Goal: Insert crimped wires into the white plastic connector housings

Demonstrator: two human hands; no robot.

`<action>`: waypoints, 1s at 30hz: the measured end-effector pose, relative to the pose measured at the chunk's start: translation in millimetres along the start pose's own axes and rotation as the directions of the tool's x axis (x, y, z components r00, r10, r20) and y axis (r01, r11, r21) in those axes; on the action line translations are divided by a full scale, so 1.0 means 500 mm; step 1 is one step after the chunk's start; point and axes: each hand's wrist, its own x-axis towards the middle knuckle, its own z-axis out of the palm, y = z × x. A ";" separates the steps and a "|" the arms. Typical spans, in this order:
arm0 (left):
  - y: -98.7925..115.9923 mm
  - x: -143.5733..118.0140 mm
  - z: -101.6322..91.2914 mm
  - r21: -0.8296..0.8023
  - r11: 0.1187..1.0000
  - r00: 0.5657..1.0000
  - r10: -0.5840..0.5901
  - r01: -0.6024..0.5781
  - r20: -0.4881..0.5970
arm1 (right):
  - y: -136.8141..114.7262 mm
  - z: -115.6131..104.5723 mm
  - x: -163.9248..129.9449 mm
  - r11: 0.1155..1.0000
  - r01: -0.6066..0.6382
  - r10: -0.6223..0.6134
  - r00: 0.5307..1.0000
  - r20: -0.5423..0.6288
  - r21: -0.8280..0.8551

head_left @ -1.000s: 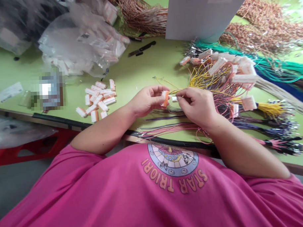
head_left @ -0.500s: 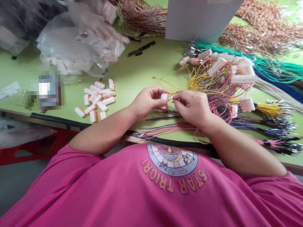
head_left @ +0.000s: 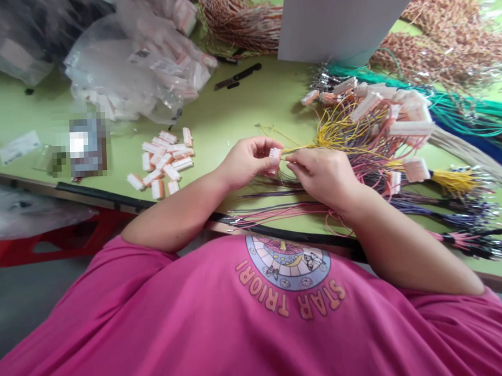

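My left hand (head_left: 248, 162) pinches a small white and orange connector (head_left: 274, 154) above the green table (head_left: 240, 109). My right hand (head_left: 322, 172) sits just to its right, fingertips closed on a thin yellow wire (head_left: 301, 149) whose end meets the connector. The wire runs off to the right into a tangle of yellow wires with white connectors (head_left: 372, 118). Pink and purple wires (head_left: 284, 209) lie under both hands near the table's front edge.
A heap of loose white-orange connectors (head_left: 163, 161) lies left of my hands. Clear plastic bags of connectors (head_left: 139, 66) sit at the back left. A grey box (head_left: 339, 20), braided brown wire bundles (head_left: 439, 33), teal wires (head_left: 458, 109) and a black tool (head_left: 236, 77) fill the back.
My right hand has moved left until it meets the connector, bringing the yellow wire's end against it. The connector has turned a little in my left fingers.
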 end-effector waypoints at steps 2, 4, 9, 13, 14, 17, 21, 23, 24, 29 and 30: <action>0.005 0.004 -0.007 0.034 0.999 0.997 0.014 -0.012 -0.071 | -0.010 -0.017 -0.010 0.990 0.088 -0.088 0.996 0.001 -0.110; 0.010 0.007 -0.012 0.056 0.998 0.993 0.017 -0.011 -0.115 | -0.026 -0.026 -0.019 0.964 0.222 -0.205 0.971 0.127 -0.144; 0.013 0.006 -0.010 0.085 0.996 0.992 0.009 0.002 -0.129 | -0.061 -0.008 -0.021 0.915 0.363 -0.224 0.820 0.526 -0.177; 0.012 0.006 -0.008 0.075 0.997 0.993 -0.009 0.018 -0.117 | -0.063 0.007 -0.013 0.899 0.379 -0.205 0.806 0.556 -0.218; 0.012 0.006 -0.008 0.070 0.997 0.993 -0.010 0.018 -0.114 | -0.059 0.006 -0.011 0.904 0.376 -0.209 0.804 0.556 -0.205; 0.009 0.005 -0.011 0.055 0.998 0.995 -0.005 0.010 -0.097 | -0.044 -0.008 -0.009 0.935 0.318 -0.190 0.824 0.533 -0.158; 0.003 0.004 -0.016 0.032 0.999 0.998 -0.008 0.010 -0.058 | -0.027 -0.031 -0.007 0.977 0.203 -0.150 0.869 0.471 -0.063; 0.001 0.003 -0.017 0.004 1.000 0.999 -0.010 0.010 -0.043 | -0.027 -0.035 -0.008 0.987 0.157 -0.150 0.882 0.446 0.021; 0.001 0.002 -0.017 -0.012 1.000 0.999 -0.012 0.011 -0.035 | -0.031 -0.035 -0.009 0.986 0.145 -0.166 0.886 0.434 0.082; 0.004 -0.005 -0.010 -0.107 0.992 0.997 -0.063 0.067 0.033 | -0.059 -0.029 -0.021 0.789 0.241 -0.429 0.875 0.226 0.565; 0.004 -0.006 -0.009 -0.129 0.988 0.996 -0.076 0.081 0.048 | -0.060 -0.028 -0.022 0.734 0.266 -0.450 0.880 0.153 0.625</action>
